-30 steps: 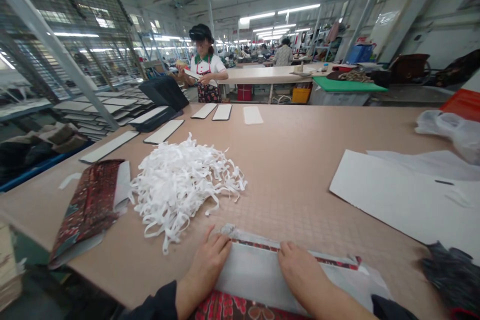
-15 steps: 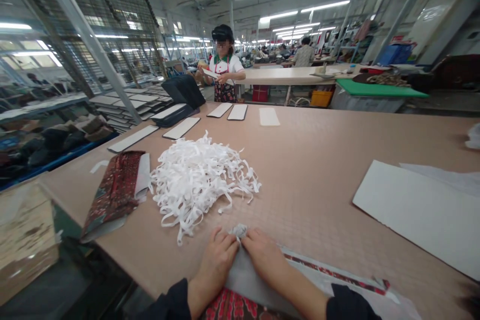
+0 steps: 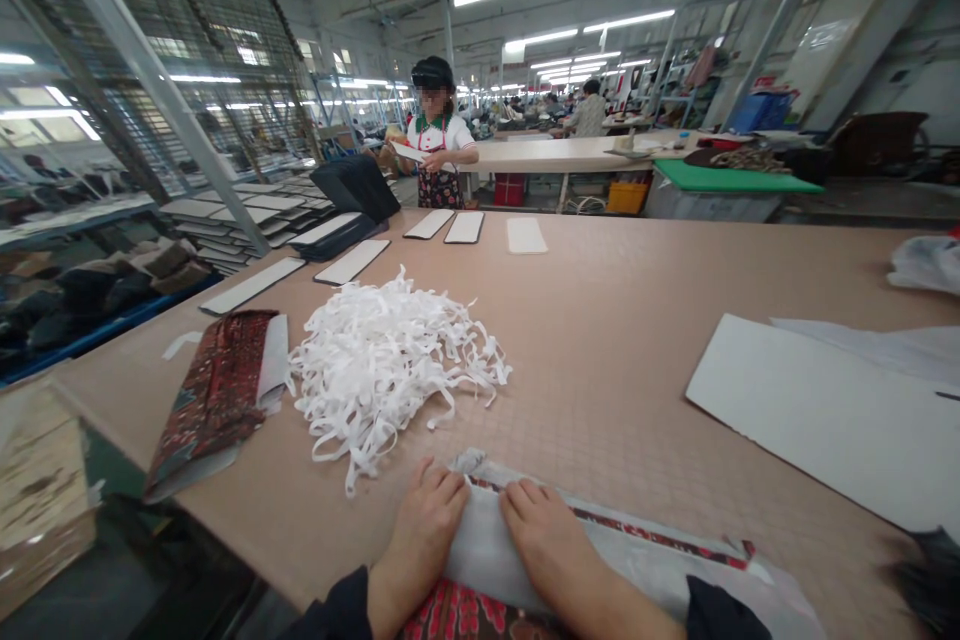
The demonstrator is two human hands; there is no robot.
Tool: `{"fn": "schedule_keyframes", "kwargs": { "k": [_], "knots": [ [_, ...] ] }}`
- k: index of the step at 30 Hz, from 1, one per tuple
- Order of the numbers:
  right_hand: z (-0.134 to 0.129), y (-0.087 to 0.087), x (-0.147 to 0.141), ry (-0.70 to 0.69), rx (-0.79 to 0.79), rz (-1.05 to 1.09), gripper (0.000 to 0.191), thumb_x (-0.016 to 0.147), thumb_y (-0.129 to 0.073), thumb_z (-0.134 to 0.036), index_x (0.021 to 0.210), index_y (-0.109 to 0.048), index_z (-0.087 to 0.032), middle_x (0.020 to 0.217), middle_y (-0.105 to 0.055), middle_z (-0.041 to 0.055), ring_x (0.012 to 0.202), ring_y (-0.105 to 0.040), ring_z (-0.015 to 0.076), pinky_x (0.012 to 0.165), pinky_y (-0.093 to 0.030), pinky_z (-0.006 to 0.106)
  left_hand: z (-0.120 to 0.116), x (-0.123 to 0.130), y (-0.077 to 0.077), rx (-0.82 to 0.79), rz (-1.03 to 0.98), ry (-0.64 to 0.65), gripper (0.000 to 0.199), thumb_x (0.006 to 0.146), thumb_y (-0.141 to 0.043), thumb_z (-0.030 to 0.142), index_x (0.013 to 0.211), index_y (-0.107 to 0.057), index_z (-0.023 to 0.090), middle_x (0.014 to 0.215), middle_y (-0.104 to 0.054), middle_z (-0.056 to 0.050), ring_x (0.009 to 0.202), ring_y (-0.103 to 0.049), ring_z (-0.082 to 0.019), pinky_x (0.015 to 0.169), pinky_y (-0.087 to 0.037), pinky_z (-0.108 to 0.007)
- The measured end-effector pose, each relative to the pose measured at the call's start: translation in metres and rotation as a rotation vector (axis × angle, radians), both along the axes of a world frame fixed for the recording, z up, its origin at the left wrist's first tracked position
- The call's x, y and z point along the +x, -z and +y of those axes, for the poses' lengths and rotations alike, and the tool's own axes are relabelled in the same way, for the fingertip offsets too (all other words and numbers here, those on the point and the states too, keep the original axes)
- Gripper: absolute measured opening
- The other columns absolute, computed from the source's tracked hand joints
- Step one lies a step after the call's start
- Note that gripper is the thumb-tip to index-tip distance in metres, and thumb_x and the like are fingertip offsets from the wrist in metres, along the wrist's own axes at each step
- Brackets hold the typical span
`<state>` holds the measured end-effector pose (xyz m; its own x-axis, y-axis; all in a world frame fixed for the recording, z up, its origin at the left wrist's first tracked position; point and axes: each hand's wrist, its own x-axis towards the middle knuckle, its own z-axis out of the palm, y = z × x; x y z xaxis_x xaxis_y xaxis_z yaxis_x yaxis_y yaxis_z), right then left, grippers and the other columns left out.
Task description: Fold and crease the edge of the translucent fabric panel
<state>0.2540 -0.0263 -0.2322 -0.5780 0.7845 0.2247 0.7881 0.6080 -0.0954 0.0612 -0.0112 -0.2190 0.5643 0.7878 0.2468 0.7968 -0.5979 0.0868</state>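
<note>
Right in front of me lies a piece of red patterned fabric [image 3: 459, 612] with a grey-white backing [image 3: 486, 545] turned up, its patterned edge showing as a narrow strip. My left hand [image 3: 431, 515] grips the far left corner of the backing, fingers curled over the edge. A short way to the right, my right hand [image 3: 541, 530] has its fingers bent over the same far edge, pressing and gripping the cloth. The thumbs are mostly hidden. Beyond my left hand is a heap of white fabric strips [image 3: 394, 365].
A folded red patterned cloth piece [image 3: 217, 390] lies at the table's left edge. White boards [image 3: 810, 410] lie at the right, with small white panels [image 3: 527, 235] at the far side. Across the table [image 3: 600, 320], a co-worker [image 3: 441, 145] handles a pale panel.
My right hand has moved right along the fabric's edge, away from my left hand. The bunched corner between them has spread flatter. The view has turned slightly right.
</note>
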Motion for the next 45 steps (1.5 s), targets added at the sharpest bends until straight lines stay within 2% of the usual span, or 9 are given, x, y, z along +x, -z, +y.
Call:
{"fn": "schedule_keyframes", "kwargs": {
  "k": [4, 8, 13, 19, 23, 27, 34, 40, 45],
  "knots": [
    [-0.025, 0.01, 0.047, 0.128, -0.022, -0.064, 0.031, 0.068, -0.053, -0.002, 0.095, -0.058, -0.015, 0.094, -0.06, 0.0087, 0.083, -0.053, 0.0232, 0.068, -0.038, 0.034, 0.0, -0.001, -0.005, -0.056, -0.012, -0.018, 0.021, 0.081, -0.049, 0.009, 0.096, -0.056, 0.023, 0.093, -0.062, 0.001, 0.089, -0.052, -0.016, 0.098, -0.025, -0.042],
    [-0.028, -0.003, 0.07, 0.235, -0.125, -0.162, 0.031, 0.065, -0.046, 0.004, 0.084, -0.062, -0.015, 0.086, -0.062, 0.0101, 0.076, -0.056, 0.0229, 0.062, -0.04, 0.032, 0.001, -0.002, -0.007, -0.087, -0.053, -0.051, 0.021, 0.081, -0.046, 0.01, 0.091, -0.059, 0.024, 0.091, -0.063, 0.001, 0.087, -0.055, -0.016, 0.095, -0.03, -0.041],
    [0.006, -0.027, 0.034, 0.232, -0.27, -0.059, 0.026, 0.073, -0.044, 0.0, 0.079, -0.062, -0.018, 0.082, -0.062, 0.0065, 0.078, -0.057, 0.0188, 0.066, -0.04, 0.027, 0.002, -0.007, 0.001, -0.055, -0.156, -0.128, 0.023, 0.08, -0.045, 0.015, 0.096, -0.06, 0.021, 0.097, -0.063, -0.006, 0.09, -0.057, -0.019, 0.087, -0.041, -0.04],
    [0.034, -0.026, 0.006, 0.292, -0.442, 0.102, 0.019, 0.072, -0.046, -0.007, 0.08, -0.061, -0.016, 0.085, -0.062, 0.0074, 0.083, -0.055, 0.0188, 0.069, -0.039, 0.026, 0.002, -0.014, 0.019, -0.062, -0.3, -0.299, 0.028, 0.079, -0.05, 0.028, 0.103, -0.058, 0.017, 0.101, -0.063, -0.01, 0.093, -0.058, -0.023, 0.082, -0.047, -0.039],
    [0.026, -0.038, 0.019, 0.132, -0.528, 0.248, 0.017, 0.067, -0.046, -0.008, 0.072, -0.058, -0.017, 0.082, -0.061, 0.0046, 0.082, -0.054, 0.016, 0.07, -0.037, 0.023, -0.001, -0.011, 0.01, -0.132, -0.43, -0.384, 0.031, 0.078, -0.054, 0.04, 0.099, -0.06, 0.019, 0.102, -0.062, -0.009, 0.096, -0.057, -0.023, 0.085, -0.046, -0.04],
    [0.023, -0.048, 0.026, -0.029, -0.641, 0.445, 0.015, 0.065, -0.049, -0.011, 0.076, -0.056, -0.018, 0.081, -0.06, 0.0015, 0.077, -0.053, 0.0137, 0.068, -0.038, 0.021, -0.002, -0.003, -0.009, -0.222, -0.523, -0.347, 0.024, 0.078, -0.052, 0.042, 0.082, -0.064, 0.021, 0.093, -0.063, -0.006, 0.09, -0.057, -0.021, 0.083, -0.045, -0.037],
    [0.055, -0.02, -0.012, -0.008, -0.797, 0.917, 0.033, 0.074, -0.034, -0.006, 0.104, -0.045, -0.018, 0.089, -0.059, 0.0029, 0.074, -0.058, 0.0117, 0.065, -0.043, 0.023, 0.008, 0.006, -0.012, -0.596, -0.652, -0.408, 0.027, 0.075, -0.046, 0.039, 0.075, -0.062, 0.017, 0.071, -0.065, -0.002, 0.069, -0.058, -0.02, 0.064, -0.045, -0.029],
    [0.07, -0.001, -0.029, -0.069, -0.627, 0.779, 0.025, 0.066, -0.039, -0.001, 0.076, -0.054, -0.018, 0.073, -0.058, 0.0002, 0.073, -0.053, 0.0137, 0.07, -0.041, 0.026, 0.018, 0.004, 0.02, -0.459, -0.702, -0.56, 0.037, 0.068, -0.053, 0.037, 0.097, -0.057, 0.015, 0.088, -0.064, -0.007, 0.082, -0.06, -0.023, 0.073, -0.047, -0.035],
    [0.078, 0.008, -0.031, -0.172, -0.487, 0.674, 0.024, 0.07, -0.042, -0.002, 0.076, -0.061, -0.017, 0.078, -0.061, 0.0021, 0.08, -0.052, 0.0157, 0.077, -0.04, 0.028, 0.012, 0.004, 0.032, -0.085, -0.494, -0.493, 0.035, 0.072, -0.053, 0.029, 0.104, -0.051, 0.014, 0.095, -0.059, -0.009, 0.09, -0.056, -0.024, 0.078, -0.045, -0.039]
  ]
}}
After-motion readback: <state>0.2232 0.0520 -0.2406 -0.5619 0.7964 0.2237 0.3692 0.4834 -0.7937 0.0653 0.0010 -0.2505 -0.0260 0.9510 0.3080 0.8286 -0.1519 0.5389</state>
